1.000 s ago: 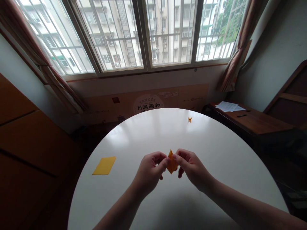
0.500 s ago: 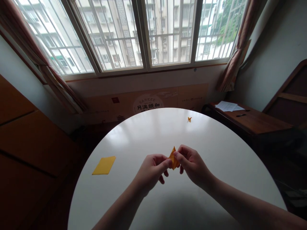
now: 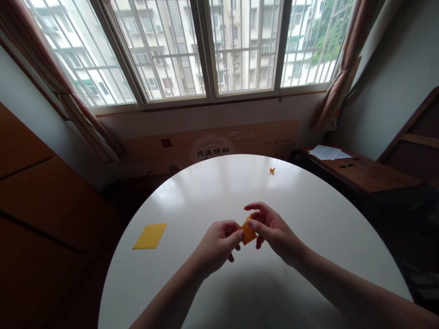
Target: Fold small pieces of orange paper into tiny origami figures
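Observation:
A small folded piece of orange origami paper is held up over the white round table. My left hand pinches its left side between thumb and fingers. On its upper right, the thumb of my right hand presses against the paper, with the index finger lifted away above it. The other right fingers are partly hidden behind the paper. To the left lies a stack of yellow square paper. A tiny folded orange paper crane stands near the table's far edge.
Right of the table is a wooden side table bearing printed sheets and a dark pen-like item. A printed cardboard panel stands under the barred window. Wooden cabinet fronts rise at left.
The folded paper has turned and now shows a flatter, squarer face. My right index finger has lifted off and stretched out, while my left hand stays nearly in place.

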Tool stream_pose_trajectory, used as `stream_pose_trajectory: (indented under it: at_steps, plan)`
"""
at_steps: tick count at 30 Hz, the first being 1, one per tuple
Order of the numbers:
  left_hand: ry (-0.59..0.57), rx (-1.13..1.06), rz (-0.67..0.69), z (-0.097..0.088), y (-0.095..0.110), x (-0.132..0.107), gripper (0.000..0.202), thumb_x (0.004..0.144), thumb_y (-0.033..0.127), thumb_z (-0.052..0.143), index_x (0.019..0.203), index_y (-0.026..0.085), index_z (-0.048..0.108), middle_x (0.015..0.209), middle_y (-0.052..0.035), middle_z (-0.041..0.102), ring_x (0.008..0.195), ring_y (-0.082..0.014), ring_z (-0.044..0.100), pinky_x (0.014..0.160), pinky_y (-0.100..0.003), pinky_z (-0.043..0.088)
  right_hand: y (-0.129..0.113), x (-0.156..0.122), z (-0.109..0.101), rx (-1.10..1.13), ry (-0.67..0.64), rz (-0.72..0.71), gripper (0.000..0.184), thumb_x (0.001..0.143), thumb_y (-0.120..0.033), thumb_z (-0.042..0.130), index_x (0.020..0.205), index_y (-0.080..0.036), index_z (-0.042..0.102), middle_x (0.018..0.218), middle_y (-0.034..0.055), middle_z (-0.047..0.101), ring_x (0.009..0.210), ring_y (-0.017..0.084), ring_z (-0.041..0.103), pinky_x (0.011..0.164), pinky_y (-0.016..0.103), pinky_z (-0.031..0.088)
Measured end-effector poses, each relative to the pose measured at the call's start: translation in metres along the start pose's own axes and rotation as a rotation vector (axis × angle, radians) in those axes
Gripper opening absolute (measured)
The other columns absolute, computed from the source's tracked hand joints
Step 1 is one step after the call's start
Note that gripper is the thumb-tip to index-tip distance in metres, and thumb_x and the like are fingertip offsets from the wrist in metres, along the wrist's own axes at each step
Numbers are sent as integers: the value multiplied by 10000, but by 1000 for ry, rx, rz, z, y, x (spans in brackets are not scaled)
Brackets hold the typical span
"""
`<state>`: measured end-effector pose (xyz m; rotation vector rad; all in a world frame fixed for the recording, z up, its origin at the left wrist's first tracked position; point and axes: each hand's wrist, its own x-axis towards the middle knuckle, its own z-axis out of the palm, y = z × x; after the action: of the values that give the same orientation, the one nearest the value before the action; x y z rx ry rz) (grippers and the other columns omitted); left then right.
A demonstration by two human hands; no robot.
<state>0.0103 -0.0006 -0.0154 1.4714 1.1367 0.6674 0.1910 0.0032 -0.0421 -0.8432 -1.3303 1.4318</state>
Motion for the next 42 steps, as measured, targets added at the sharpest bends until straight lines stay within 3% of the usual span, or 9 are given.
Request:
stream_pose_trajectory:
  at_steps: [2,6,11,17,19,23,27,34,42]
  plan:
    - [-39,23,-39,-2,0,2,272,788,395,619,781,124,632,668,-23,586,595,-134,562,416,-191,451,-1,2,-4,-2,-80,-8,453,843,-324,719,1257,-247,553,878,-2,633,732,162,636,488,225,520]
    - [-17,-4,-48,-5,-1,4,265,772,397,619,789,133,616,695,-30,591,630,-150,577,418,-195,449,-4,3,-8,-140,-176,25,236,830,-322,726,991,-166,655,848,41,669,731,179,644,465,223,514]
    - [40,-17,-54,-8,-6,8,294,822,432,591,823,139,619,727,-47,620,629,-158,585,433,-207,445,-2,5,-9,-193,-144,95,266,812,-373,738,913,-160,614,792,29,671,659,168,642,447,225,497]
    - [380,500,287,-19,-12,11,209,886,322,565,835,175,704,813,-66,688,711,-192,629,634,-291,515,8,12,-20,-510,-86,63,159,828,-313,683,844,-163,632,799,37,688,693,161,625,581,262,499]
    - [331,642,398,-22,-12,9,160,876,247,591,843,193,738,895,-66,715,762,-197,647,701,-299,517,11,14,-23,-589,-116,51,105,820,-266,667,843,-164,655,810,39,697,739,175,638,653,288,510]
    - [46,790,557,-21,-15,8,222,850,96,609,891,236,776,1000,-41,762,925,-216,658,818,-315,511,10,14,-28,-700,-265,79,99,806,-199,624,870,-176,696,817,34,705,738,186,645,649,288,501]
    - [-145,841,594,-14,-22,10,279,871,71,582,950,250,780,1000,-14,782,927,-199,660,824,-292,501,2,16,-32,-801,-397,48,112,779,-164,627,845,-185,715,806,22,707,715,176,632,614,262,462]
    - [-179,937,598,3,-19,11,250,872,78,576,916,227,773,941,-36,761,916,-210,643,811,-311,499,-10,25,-43,-1025,-475,-85,114,757,-136,674,838,-189,735,884,35,681,779,173,612,681,278,447]
    - [-276,968,631,2,-19,-2,262,907,104,540,1062,204,725,1024,-41,748,964,-215,626,880,-336,502,-15,14,-53,-1001,-621,-245,81,889,-260,707,941,-231,761,932,35,700,883,180,628,759,298,471]
